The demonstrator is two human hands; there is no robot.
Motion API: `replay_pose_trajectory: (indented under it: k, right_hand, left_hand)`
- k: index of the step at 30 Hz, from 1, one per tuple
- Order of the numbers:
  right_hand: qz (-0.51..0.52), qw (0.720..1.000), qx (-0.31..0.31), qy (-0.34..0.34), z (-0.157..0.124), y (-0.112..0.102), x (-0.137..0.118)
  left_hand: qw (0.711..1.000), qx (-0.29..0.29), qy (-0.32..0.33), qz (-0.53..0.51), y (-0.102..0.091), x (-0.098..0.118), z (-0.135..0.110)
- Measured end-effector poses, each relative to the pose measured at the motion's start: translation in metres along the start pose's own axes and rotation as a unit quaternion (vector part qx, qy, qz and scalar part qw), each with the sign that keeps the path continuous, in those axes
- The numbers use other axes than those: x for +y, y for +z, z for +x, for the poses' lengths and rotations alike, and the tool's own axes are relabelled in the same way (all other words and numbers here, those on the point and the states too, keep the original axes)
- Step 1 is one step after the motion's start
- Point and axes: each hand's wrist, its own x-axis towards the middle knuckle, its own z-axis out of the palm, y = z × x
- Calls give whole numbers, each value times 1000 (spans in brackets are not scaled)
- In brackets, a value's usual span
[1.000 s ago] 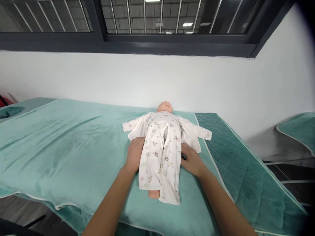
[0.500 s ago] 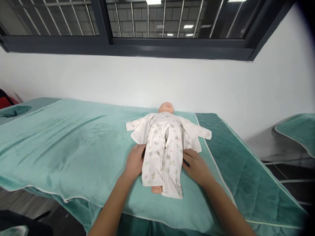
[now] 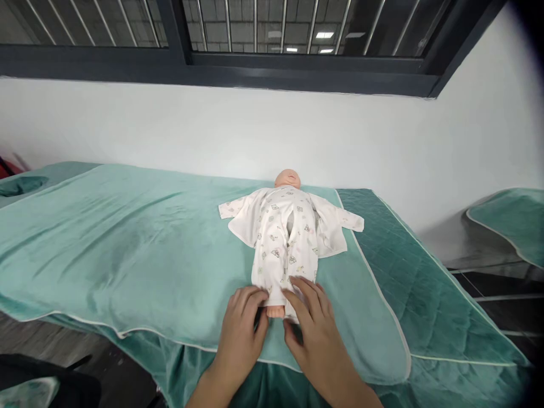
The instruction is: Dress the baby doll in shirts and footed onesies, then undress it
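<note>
A baby doll (image 3: 288,178) lies on its back on the light green blanket, head toward the wall. It wears a white printed jacket (image 3: 334,226) with both sleeves spread out sideways, and white printed trousers (image 3: 274,252). One bare foot (image 3: 275,311) shows below the trouser leg on the left; the other foot is hidden. My left hand (image 3: 244,320) is at that leg's hem, beside the foot, thumb and fingers apart. Over the lower end of the other leg is my right hand (image 3: 312,323), fingers spread and curved, the fingertips on or just above the cloth.
The light green blanket (image 3: 127,238) covers most of the bed. A darker green quilted cover (image 3: 395,272) lies to the right. Behind stand a white wall (image 3: 191,130) and a dark window frame (image 3: 297,73). Another green-covered surface (image 3: 514,221) is at the far right.
Both hands have moved from the sides of the trouser legs down toward the hems and closer together. The trouser legs now lie closer together. The view has tilted down slightly.
</note>
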Motion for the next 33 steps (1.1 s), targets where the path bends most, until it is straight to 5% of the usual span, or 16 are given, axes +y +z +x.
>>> replay_pose_trajectory:
  k: [12,19,22,27,30,33]
  right_hand:
    - [-43,998,8,50,19,0,-13]
    - [-20,999,46,5,15,-13,-21]
    - [-11,1000,29,-3,6,-12,-21]
    - [58,995,59,57,-2,-14,19]
    - [21,986,118,113,11,-18,65]
    - [-65,993,67,76,32,-18,103]
  left_hand:
    - [972,46,-112,-202,-14,31,1]
    - [981,88,-75,-158,-29,31,-1]
    - [988,65,-69,-118,-31,19,-7]
    - [994,20,-68,-86,-37,-25,1]
    - [995,51,-87,-23,-42,-53,33]
    - [995,22,-31,87,-40,-68,77]
